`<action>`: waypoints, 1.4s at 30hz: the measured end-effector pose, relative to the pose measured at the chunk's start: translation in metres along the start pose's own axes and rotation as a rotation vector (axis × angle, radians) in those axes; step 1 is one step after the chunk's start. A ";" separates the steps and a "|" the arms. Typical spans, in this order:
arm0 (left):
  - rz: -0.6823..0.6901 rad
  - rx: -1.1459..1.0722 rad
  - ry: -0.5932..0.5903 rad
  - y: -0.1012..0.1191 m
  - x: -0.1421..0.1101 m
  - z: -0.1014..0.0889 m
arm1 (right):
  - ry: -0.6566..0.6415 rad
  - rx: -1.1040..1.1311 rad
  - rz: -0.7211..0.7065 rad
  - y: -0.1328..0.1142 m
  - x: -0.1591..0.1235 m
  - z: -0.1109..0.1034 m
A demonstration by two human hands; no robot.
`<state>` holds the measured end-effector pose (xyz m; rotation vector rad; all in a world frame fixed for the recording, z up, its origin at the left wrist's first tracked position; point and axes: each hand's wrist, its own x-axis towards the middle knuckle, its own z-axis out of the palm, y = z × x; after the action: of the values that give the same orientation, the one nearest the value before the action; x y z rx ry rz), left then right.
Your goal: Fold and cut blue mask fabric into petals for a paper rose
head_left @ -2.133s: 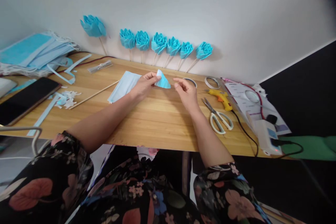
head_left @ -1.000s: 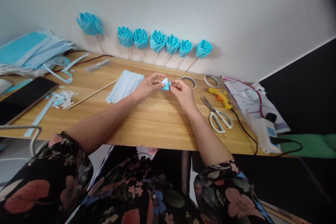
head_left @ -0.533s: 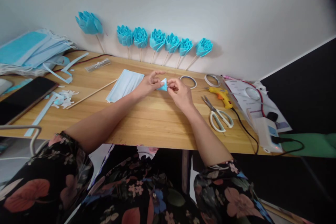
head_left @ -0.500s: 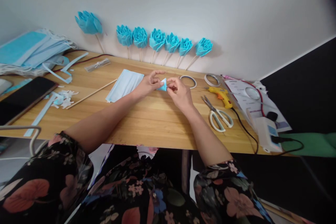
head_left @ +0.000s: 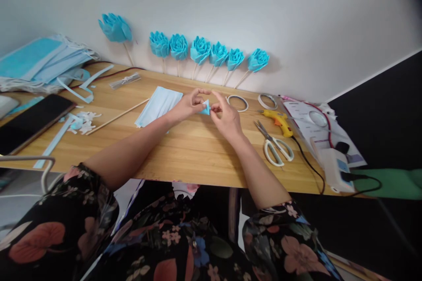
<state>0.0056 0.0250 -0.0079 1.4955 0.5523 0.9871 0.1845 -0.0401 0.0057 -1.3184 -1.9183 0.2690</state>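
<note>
Between my hands, a little above the table, is a small folded blue piece [head_left: 205, 108] with a pointed top, seemingly mask fabric. My left hand [head_left: 194, 103] pinches it from the left, thumb toward me. From the right, the thumb and fingertips of my right hand [head_left: 227, 115] are closed at its edge, and its index finger is raised toward the left fingertips. Just left of my left hand a light blue face mask [head_left: 158, 106] lies flat. A thin wooden stick [head_left: 118, 116] rests beside the mask.
Several blue fabric flowers on sticks [head_left: 200, 50] lean against the wall. To the right lie tape rolls [head_left: 238, 103], scissors [head_left: 273, 145], a yellow glue gun [head_left: 279, 123] and a power strip [head_left: 334, 169]. At left are a mask pile [head_left: 42, 63], a phone [head_left: 33, 123] and scraps [head_left: 84, 122].
My right index finger has lifted and reached toward my left fingertips. The folded piece stays between my hands. The whole view has shifted slightly.
</note>
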 end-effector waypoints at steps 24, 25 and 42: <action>-0.004 0.049 0.001 -0.004 -0.002 0.002 | 0.098 0.093 0.142 0.014 0.000 0.003; -0.001 0.063 -0.002 -0.005 -0.002 0.002 | 0.108 0.108 0.163 0.015 0.000 0.003; 0.126 0.451 0.099 0.002 -0.005 0.007 | 0.067 0.412 0.336 0.012 0.003 0.002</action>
<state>0.0087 0.0166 -0.0064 1.9054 0.7978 1.0849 0.1911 -0.0320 -0.0004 -1.3358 -1.4760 0.7361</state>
